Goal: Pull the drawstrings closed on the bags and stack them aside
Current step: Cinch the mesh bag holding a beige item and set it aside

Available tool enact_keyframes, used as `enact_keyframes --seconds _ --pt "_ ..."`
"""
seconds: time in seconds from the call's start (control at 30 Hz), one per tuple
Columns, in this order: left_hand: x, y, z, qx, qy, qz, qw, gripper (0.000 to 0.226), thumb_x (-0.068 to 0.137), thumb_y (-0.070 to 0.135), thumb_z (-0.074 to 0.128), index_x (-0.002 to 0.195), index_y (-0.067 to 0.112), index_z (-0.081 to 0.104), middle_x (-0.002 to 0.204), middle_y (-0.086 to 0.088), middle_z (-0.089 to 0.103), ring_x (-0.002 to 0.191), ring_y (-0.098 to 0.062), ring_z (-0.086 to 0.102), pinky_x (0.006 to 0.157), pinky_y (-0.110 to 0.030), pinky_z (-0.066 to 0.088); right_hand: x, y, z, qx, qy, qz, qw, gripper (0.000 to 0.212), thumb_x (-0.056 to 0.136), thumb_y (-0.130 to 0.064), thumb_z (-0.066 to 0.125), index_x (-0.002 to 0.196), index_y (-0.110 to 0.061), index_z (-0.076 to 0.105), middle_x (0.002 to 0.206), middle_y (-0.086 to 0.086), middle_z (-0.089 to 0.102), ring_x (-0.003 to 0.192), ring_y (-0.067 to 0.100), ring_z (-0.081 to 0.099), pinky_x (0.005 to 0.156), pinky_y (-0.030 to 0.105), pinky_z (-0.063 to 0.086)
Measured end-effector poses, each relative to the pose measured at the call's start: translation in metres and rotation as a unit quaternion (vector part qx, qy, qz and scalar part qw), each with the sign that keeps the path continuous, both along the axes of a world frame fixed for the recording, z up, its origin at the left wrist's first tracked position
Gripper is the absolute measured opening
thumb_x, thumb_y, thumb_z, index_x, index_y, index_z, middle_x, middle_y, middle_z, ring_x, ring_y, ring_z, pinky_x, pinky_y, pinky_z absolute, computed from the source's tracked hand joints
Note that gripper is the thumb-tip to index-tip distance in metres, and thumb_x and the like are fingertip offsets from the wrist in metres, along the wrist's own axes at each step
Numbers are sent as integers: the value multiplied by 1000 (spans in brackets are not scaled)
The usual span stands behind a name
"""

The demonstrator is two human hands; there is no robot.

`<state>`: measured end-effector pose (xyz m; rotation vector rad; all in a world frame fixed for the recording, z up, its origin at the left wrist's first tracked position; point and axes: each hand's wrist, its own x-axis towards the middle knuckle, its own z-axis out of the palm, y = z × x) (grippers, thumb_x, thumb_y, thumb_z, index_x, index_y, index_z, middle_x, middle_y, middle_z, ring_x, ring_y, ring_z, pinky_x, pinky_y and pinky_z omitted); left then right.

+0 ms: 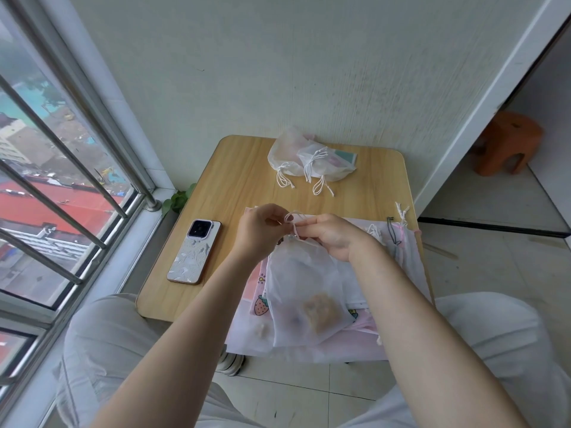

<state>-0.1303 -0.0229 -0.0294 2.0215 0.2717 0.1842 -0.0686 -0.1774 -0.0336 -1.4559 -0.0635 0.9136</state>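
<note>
Behind the phone (194,252), closed bags (309,160) are stacked; your fingers (279,218) pinch the current bag's (304,291) drawstring (293,223), more bags (398,257) wait.

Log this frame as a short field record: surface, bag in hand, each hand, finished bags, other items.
surface: small wooden table
bag in hand: sheer white bag, neck gathered, contents blurred
left hand: pinches the pink drawstring
right hand: pinches the same drawstring at the neck
finished bags: closed bags piled at the far edge
waiting: flat bags under and right of the hands
other: phone, face down
</note>
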Motion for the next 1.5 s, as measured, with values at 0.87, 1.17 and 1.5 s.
enact_keyframes --seconds 0.87,1.17,1.5 --pt "-1 -9 -16 -242 95 42 965 22 92 18 65 73 15 55 70 0 59 60 -11 54 57 -21 43 13 -5 10 226 84 -240 940 23 98 -24 56 78 -12 57 80 7 68 85 25 70 89 39 52" --pt "1 -25 -18 -189 75 47 978 15 94 22 62 81 16 58 72 8 63 62 -6 55 58 -20 41 6 2 3 -100 -171 -150 968 8 90 -8 64 85 -11 69 73 2 67 65 11 61 66 26 49" --pt "1 -18 -17 -142 76 94 983 19 94 27 63 84 10 64 74 4 64 62 -5 54 48 -9 38 15 -7 22 96 26 -275 956 29 89 -8 41 61 -9 41 56 10 44 56 27 53 65 37 55"
